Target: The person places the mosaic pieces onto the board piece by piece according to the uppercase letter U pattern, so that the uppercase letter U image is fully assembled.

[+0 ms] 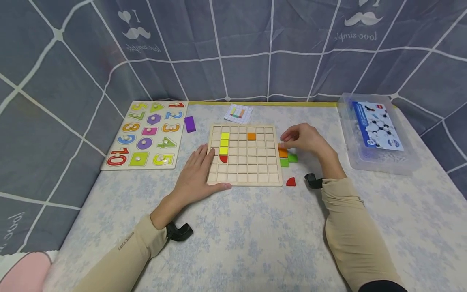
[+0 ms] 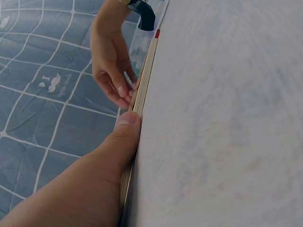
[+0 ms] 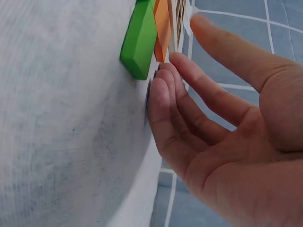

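A wooden grid board (image 1: 242, 167) lies on the table. My left hand (image 1: 194, 175) rests along its left edge and near corner, fingers straight and thumb spread; the left wrist view shows the thumb against the board's side. In the grid sit a column of yellow squares (image 1: 224, 142), a red quarter-round (image 1: 223, 159) below them and an orange square (image 1: 251, 136). Beyond the right edge are orange tiles (image 1: 283, 153) and green tiles (image 1: 284, 162). My right hand (image 1: 305, 138) is beside these, fingers loosely bent and thumb apart from them, with nothing visible in its grasp.
A red quarter-round (image 1: 290, 181) lies right of the board's near corner. Behind the board is a pattern card (image 1: 238, 113). To the left are a purple block (image 1: 190, 124) and a number puzzle (image 1: 120, 147). A clear plastic box (image 1: 379, 158) stands at the right.
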`<state>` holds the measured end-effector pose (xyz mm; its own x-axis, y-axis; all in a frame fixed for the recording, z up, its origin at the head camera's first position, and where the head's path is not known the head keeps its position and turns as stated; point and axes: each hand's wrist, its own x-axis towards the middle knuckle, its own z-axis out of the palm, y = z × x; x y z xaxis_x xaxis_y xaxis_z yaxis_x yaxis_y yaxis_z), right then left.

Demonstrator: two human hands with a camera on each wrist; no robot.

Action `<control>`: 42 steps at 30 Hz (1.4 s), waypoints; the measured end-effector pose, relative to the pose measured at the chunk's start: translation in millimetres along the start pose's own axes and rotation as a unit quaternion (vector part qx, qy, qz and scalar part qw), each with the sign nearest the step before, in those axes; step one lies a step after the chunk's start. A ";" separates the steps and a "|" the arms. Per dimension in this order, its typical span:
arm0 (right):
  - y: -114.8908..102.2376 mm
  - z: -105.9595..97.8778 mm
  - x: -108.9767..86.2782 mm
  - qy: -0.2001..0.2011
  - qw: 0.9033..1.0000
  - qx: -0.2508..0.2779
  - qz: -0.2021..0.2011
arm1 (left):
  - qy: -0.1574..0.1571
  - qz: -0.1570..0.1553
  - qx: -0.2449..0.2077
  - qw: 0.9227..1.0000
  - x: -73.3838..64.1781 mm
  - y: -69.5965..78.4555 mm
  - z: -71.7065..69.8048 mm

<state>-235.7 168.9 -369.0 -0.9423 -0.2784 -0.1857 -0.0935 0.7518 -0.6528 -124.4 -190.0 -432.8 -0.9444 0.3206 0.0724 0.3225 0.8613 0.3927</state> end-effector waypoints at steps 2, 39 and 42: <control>3.5 0.4 -0.5 -0.015 1.000 -0.002 -0.005 | -0.001 0.001 0.000 1.000 -0.2 -0.4 0.8; 15.0 2.5 6.5 -0.019 0.997 0.020 -0.072 | 0.003 -0.001 0.002 1.000 -0.7 0.4 1.0; 15.3 0.5 4.5 -0.003 0.997 0.035 -0.072 | 0.002 0.001 0.004 1.000 -0.1 0.3 1.8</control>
<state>-241.2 178.9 -380.2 -0.9188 -0.3844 -0.0902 -0.2055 0.6605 -0.7222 -124.1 -189.0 -434.4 -0.9441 0.3205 0.0773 0.3248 0.8642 0.3844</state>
